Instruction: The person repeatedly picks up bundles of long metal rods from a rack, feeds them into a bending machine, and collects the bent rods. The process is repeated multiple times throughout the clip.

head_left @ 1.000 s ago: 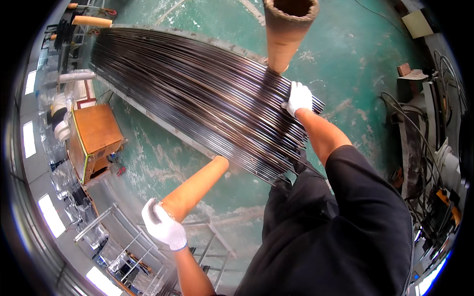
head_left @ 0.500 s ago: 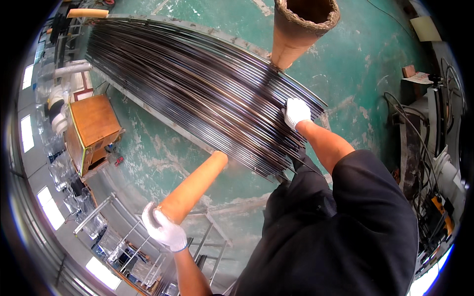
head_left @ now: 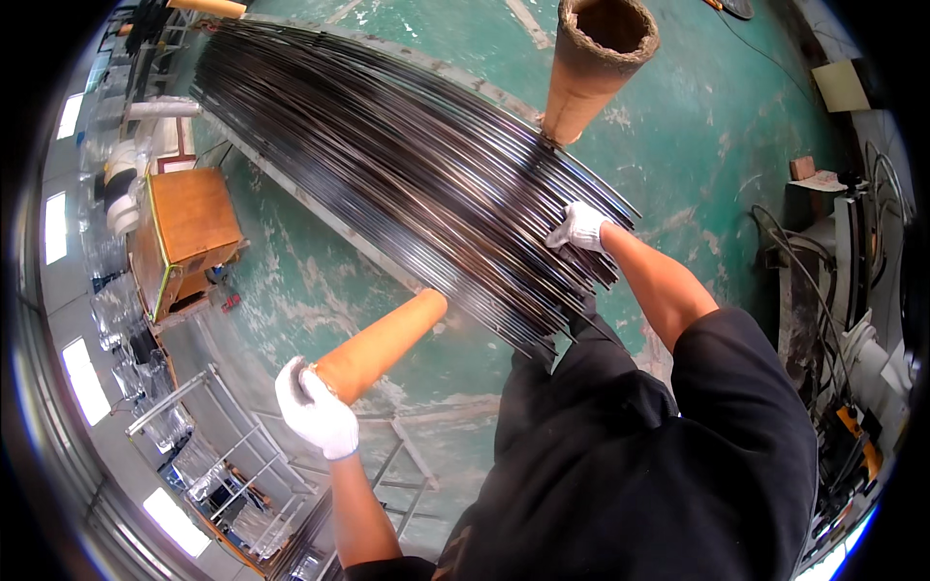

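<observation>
A wide layer of long, thin dark metal rods (head_left: 387, 174) stretches from the far left to just in front of my legs. My right hand (head_left: 581, 229), in a white glove, is on the rods near their right-hand ends, its fingers curled down round some of them. How many it grips is hidden. Out to the left, my gloved left hand (head_left: 318, 412) is curled against the top end of an orange-brown cardboard tube (head_left: 383, 344). This tube leans up beside the near edge of the rods. Part of its rim is hidden behind the glove.
Across the rods stands another cardboard tube (head_left: 596, 82) with a frayed open top. A wooden crate (head_left: 194, 221) is on the left, above a metal frame rack (head_left: 242, 445). Machinery with cables (head_left: 823, 261) lines the right side. The green floor (head_left: 320, 252) is scuffed.
My right hand has turned, its fingers now curled lower over the rods, and the rod ends near it have shifted. My left hand stays at the tube's end. The view has shifted slightly.
</observation>
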A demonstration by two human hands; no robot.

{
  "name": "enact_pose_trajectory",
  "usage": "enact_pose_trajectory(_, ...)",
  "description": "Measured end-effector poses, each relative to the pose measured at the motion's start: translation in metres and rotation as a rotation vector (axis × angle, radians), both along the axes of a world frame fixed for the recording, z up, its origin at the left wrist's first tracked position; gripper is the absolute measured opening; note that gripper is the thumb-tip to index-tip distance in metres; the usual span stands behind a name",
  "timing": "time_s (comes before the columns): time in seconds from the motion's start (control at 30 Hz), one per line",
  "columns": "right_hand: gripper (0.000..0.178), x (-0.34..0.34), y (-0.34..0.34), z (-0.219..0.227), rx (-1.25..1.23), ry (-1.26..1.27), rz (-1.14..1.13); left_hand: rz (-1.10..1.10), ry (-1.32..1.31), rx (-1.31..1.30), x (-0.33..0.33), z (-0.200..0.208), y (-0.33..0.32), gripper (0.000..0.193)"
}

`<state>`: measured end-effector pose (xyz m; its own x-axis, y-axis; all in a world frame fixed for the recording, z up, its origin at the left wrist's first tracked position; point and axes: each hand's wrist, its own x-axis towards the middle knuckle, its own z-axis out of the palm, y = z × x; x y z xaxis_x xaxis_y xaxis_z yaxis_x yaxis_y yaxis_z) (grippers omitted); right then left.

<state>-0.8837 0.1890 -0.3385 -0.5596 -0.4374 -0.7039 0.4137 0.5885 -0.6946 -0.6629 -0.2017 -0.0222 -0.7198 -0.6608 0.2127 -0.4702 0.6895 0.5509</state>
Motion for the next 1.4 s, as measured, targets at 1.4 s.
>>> enact_pose_trajectory(1.4, 0.063, 0.323, 0.042, 0.220, 0.373, 0.447, 0.050, -0.675, 0.158, 0.872, 0.083, -0.124, 0.123, 0.026)
